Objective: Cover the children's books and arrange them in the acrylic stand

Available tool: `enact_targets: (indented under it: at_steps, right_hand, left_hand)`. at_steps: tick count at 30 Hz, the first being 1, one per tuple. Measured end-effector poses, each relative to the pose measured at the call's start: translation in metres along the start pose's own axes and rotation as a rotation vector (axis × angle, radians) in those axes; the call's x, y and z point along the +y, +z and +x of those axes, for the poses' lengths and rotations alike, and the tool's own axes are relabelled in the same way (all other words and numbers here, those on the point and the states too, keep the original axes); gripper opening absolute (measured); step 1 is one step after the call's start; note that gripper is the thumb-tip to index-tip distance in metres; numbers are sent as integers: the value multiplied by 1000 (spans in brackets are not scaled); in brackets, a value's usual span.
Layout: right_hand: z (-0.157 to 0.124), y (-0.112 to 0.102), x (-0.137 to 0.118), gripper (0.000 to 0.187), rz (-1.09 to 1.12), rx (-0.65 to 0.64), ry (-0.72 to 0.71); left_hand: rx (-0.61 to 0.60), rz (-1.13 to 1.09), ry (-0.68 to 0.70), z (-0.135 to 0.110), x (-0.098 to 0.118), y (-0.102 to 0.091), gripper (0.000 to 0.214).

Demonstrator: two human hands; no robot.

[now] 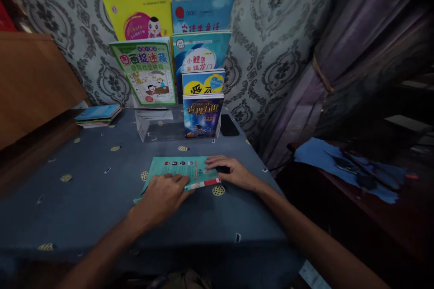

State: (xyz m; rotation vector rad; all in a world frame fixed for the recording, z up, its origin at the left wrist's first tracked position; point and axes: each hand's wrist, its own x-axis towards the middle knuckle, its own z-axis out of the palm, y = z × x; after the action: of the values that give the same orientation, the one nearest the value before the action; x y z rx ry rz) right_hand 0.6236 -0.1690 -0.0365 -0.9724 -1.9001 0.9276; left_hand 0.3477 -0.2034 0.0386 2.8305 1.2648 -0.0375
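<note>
A thin teal-green book (179, 169) lies on the table just in front of me, with small printed figures on its cover and a red-and-white strip along its near edge. Across its near left part is my left hand (166, 193), fingers curled on the cover and thumb by the near edge. My right hand (230, 171) grips the book's right end, its fingers over the cover and its thumb low at the corner. The underside of the book and parts of both thumbs are hidden.
Behind stands a clear acrylic rack (159, 131) with several upright picture books, a dark blue one (202, 115) in front. A black phone (229, 125) lies to its right. Stacked books (98, 113) sit at the back left, near a wooden panel (34, 86). A curtain (305, 81) hangs right.
</note>
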Motion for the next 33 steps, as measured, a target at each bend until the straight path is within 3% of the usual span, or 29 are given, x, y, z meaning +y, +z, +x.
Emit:
enact_targets:
  at_steps: [5,10,14,18,22,26,29,33]
  right_hand:
    - [25,0,10,40,127,42,123]
    - [44,21,13,46,530,223,318]
    - [50,33,6,50,767,264,294]
    - [51,30,-8,52,769,249,229]
    - [48,24,-16,51,714,286,221]
    - [44,20,-15,50,668,281,310]
    - [48,22,-13,50,648,281,358]
    - [63,26,-14,48,679,284,444]
  left_hand:
    - [101,-159,0,-3,-28,-16,34]
    - [224,-384,-14,-3,-56,-52,40]
    - [272,-629,-10,8,-65,-76,43]
    - [309,-922,-31,24,-62,-83,45]
    - [239,-1362,-161,42,-55,-67,51]
    - [236,-1685,-443,58,-55,-35,44]
    - [260,-1808,-639,65,-61,-10,39]
    - [280,-1879,-770,70,-76,17,33]
